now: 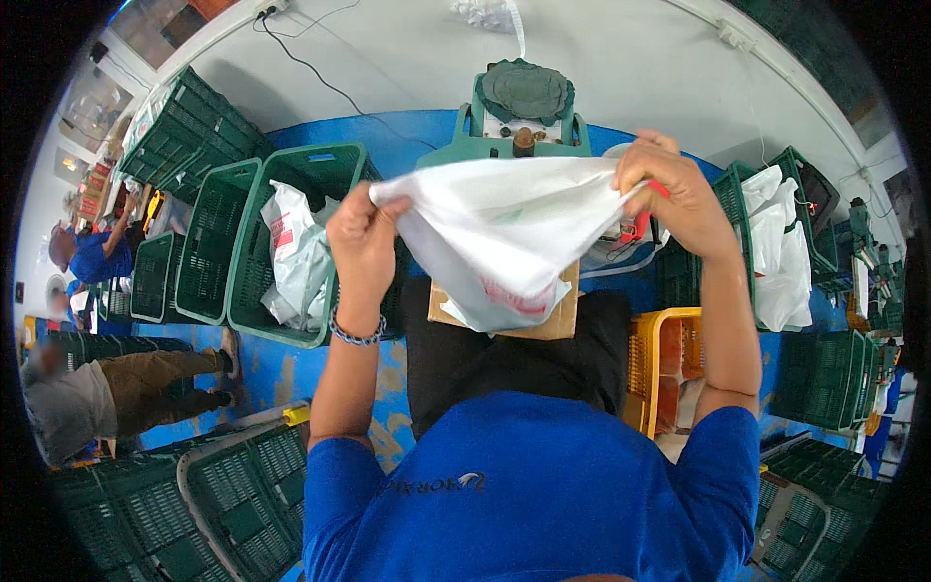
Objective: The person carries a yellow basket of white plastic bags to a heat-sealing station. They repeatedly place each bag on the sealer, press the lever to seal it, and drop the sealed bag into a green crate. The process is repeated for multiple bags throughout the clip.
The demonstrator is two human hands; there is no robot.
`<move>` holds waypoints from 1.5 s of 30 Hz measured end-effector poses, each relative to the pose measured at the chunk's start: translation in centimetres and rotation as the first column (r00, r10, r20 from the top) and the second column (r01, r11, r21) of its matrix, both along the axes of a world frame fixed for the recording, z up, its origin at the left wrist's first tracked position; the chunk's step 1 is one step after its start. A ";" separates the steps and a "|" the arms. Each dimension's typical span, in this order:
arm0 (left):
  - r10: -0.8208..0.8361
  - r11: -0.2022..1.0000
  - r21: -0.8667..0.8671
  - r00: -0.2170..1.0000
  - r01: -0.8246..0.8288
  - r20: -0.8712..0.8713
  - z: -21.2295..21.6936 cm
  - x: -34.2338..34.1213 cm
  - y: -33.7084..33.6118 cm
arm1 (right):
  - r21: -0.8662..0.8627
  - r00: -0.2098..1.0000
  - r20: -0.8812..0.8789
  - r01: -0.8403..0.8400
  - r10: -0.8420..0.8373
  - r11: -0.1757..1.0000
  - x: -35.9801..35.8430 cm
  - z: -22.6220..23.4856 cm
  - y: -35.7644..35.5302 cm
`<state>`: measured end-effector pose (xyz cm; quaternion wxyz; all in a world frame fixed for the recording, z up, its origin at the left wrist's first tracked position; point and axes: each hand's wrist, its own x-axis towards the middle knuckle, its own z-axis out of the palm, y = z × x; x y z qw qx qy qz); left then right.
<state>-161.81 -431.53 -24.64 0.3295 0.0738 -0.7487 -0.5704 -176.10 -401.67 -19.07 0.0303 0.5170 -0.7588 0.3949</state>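
Observation:
My left hand [364,238] and my right hand [674,189] each grip a top corner of a white plastic bag [499,238] with red and green print, stretched out between them at chest height. The bag hangs over a brown cardboard piece [558,320] lying on a black surface [504,364]. Behind the bag stands a green machine [519,121] with a round dark pad on top. A beaded bracelet [354,338] circles my left wrist. My blue shirt fills the lower middle of the view.
Green plastic crates [291,242] at the left hold white bags; more crates [815,373] stand at the right and lower left [233,495]. A yellow crate [664,364] sits by my right elbow. Two people [92,257] are at far left on the blue floor.

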 end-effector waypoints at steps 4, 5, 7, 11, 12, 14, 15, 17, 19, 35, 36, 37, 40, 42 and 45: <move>-0.114 0.977 0.165 0.987 0.132 -0.114 0.6 -1.2 -0.3 | 0.287 0.954 -0.289 0.161 -0.075 0.944 0.3 2.1 1.4; -0.104 0.976 0.180 0.988 0.124 -0.117 0.8 -1.1 -0.1 | 0.269 0.949 -0.296 0.192 -0.109 0.944 0.5 2.4 1.5; -0.040 0.981 0.183 0.990 0.064 -0.134 1.1 -0.7 0.7 | 0.131 0.885 -0.433 0.250 -0.172 0.959 0.9 3.0 1.8; -0.035 0.950 0.292 0.967 0.111 -0.253 3.0 -0.5 1.7 | 0.120 0.786 -0.551 0.408 -0.281 0.905 1.5 4.9 2.4; -0.028 0.960 0.262 0.963 0.101 -0.268 3.6 -0.3 1.8 | 0.176 0.792 -0.531 0.450 -0.301 0.875 1.7 5.6 2.5; -0.037 0.968 0.226 0.949 0.112 -0.313 5.0 0.0 1.5 | 0.063 0.828 -0.478 0.365 -0.293 0.929 2.6 6.9 3.0; -0.073 0.951 0.254 0.924 0.179 -0.376 5.5 -0.1 1.1 | 0.018 0.830 -0.475 0.341 -0.292 0.940 3.2 7.3 3.3; -0.070 0.913 0.340 0.908 0.225 -0.414 5.7 0.1 0.4 | -0.055 0.837 -0.472 0.285 -0.276 0.957 4.3 7.1 3.8; -0.133 0.943 0.257 0.949 0.210 -0.286 4.8 0.1 0.1 | -0.120 0.937 -0.193 0.271 -0.291 0.955 4.9 4.8 3.6; -0.155 0.917 0.327 0.960 0.228 -0.235 1.0 -1.3 1.2 | -0.734 0.729 0.652 0.540 0.209 0.412 4.5 -0.3 6.1; -0.154 0.902 0.359 0.955 0.241 -0.255 0.9 -1.4 1.3 | -0.593 0.724 0.689 0.542 0.026 0.595 4.7 -1.9 5.4; -0.160 0.899 0.357 0.948 0.255 -0.275 0.8 -1.4 1.3 | -0.312 0.763 0.605 0.490 -0.228 0.814 4.8 -3.4 4.6; -0.237 0.857 0.370 0.911 0.360 -0.337 0.0 -1.1 1.5 | -0.164 0.497 0.835 0.632 -0.235 0.757 5.7 -9.8 0.2; -0.229 0.848 0.441 0.953 0.294 -0.196 -1.5 -0.3 2.2 | -0.301 0.595 0.779 0.633 -0.200 0.713 5.4 -11.7 0.2; -0.187 0.917 0.380 0.972 0.122 0.140 -4.3 0.0 2.2 | -0.342 0.592 0.797 0.610 -0.123 0.715 5.4 -13.7 0.5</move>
